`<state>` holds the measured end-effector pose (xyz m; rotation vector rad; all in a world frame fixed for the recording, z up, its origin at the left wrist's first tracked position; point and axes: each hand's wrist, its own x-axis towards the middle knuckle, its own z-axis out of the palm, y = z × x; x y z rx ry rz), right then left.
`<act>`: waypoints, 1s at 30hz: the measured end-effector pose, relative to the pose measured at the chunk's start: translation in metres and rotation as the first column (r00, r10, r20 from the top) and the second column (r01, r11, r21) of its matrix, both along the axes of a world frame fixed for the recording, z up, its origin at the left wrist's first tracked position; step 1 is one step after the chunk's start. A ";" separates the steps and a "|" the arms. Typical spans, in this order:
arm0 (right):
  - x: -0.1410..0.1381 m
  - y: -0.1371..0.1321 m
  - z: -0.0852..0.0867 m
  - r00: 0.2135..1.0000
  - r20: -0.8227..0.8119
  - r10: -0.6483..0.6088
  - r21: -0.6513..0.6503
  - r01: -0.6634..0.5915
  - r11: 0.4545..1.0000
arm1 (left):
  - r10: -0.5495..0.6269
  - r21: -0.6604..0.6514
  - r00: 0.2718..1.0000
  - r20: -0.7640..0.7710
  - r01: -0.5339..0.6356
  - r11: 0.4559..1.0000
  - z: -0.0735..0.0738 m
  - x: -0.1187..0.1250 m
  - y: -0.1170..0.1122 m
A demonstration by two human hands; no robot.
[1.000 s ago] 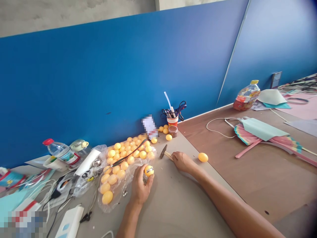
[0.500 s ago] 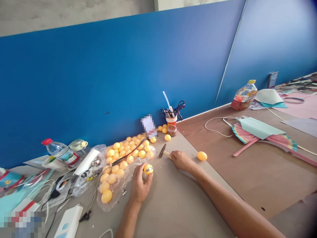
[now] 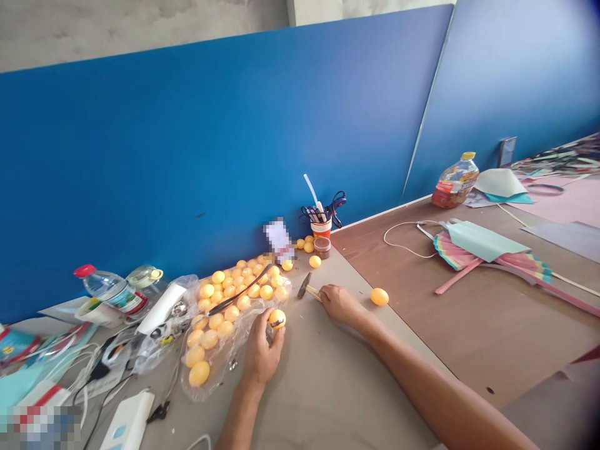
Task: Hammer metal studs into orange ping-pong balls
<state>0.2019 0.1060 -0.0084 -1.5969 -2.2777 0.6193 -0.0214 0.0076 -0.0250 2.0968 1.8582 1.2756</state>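
An orange ping-pong ball [image 3: 277,319] with a dark mark on it is pinched between the thumb and fingers of my left hand [image 3: 262,353], just over the grey table. My right hand [image 3: 341,304] is wrapped round the wooden handle of a small hammer [image 3: 304,285]. The hammer's dark metal head points left, close to the tabletop; I cannot tell if it touches. Left of my hands, a clear plastic bag [image 3: 234,350] holds many orange balls, and a thin black strip [image 3: 239,292] lies across them.
A loose orange ball [image 3: 379,297] sits right of my right hand. Behind stand a paper cup [image 3: 321,228] of tools and a small lidded tub [image 3: 322,247]. Bottles [image 3: 112,290], cables and a white power strip [image 3: 127,422] crowd the left. A pink paper fan [image 3: 473,256] lies at right.
The ball has turned a little in my left fingers, so its dark mark looks different. My right hand keeps its hold on the hammer. The whole view has shifted slightly.
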 end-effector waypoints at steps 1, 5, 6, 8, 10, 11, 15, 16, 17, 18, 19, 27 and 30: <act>-0.002 -0.004 0.002 1.000 0.004 -0.011 0.030 0.011 1.000 | 0.003 0.000 1.000 0.002 -0.003 1.000 0.000 0.000 0.000; -0.017 -0.024 0.007 0.994 -0.057 0.094 0.313 -0.071 0.947 | 0.013 -0.016 0.999 0.039 -0.013 1.000 0.002 -0.001 0.000; -0.021 -0.030 0.006 0.984 -0.095 0.153 0.356 -0.110 0.928 | 0.017 -0.025 0.998 0.056 -0.016 1.000 0.003 -0.002 0.001; -0.031 -0.042 0.003 0.943 -0.157 0.292 0.388 -0.213 0.897 | 0.042 -0.033 0.995 0.094 -0.039 0.999 0.004 -0.003 0.002; -0.040 -0.052 -0.001 0.895 -0.184 0.407 0.400 -0.310 0.862 | 0.082 -0.022 0.988 0.134 -0.079 0.997 0.003 -0.006 0.003; -0.044 -0.057 -0.002 0.865 -0.182 0.467 0.411 -0.364 0.836 | 0.102 -0.015 0.983 0.154 -0.101 0.995 0.002 -0.007 0.004; -0.059 -0.067 -0.005 0.791 -0.104 0.603 0.416 -0.516 0.749 | 0.137 -0.010 0.965 0.222 -0.139 0.990 -0.001 -0.013 0.006; -0.061 -0.068 -0.005 0.791 -0.078 0.608 0.403 -0.533 0.744 | 0.137 -0.012 0.964 0.230 -0.138 0.990 -0.002 -0.014 0.006; -0.064 -0.068 -0.005 0.792 -0.053 0.608 0.386 -0.545 0.744 | 0.134 -0.016 0.964 0.231 -0.134 0.991 -0.002 -0.014 0.006; -0.066 -0.069 -0.005 0.795 -0.033 0.605 0.369 -0.553 0.747 | 0.130 -0.019 0.965 0.227 -0.129 0.991 -0.002 -0.014 0.006; -0.067 -0.068 -0.006 0.798 -0.020 0.602 0.357 -0.557 0.750 | 0.126 -0.024 0.968 0.219 -0.123 0.992 -0.002 -0.013 0.005; -0.070 -0.065 -0.014 0.804 0.003 0.594 0.382 -0.550 0.743 | 0.111 -0.031 0.981 0.162 -0.108 0.994 -0.001 -0.012 0.004; -0.068 -0.061 -0.014 0.817 -0.054 0.574 0.361 -0.520 0.774 | 0.106 -0.038 0.981 0.160 -0.102 0.994 -0.002 -0.012 0.004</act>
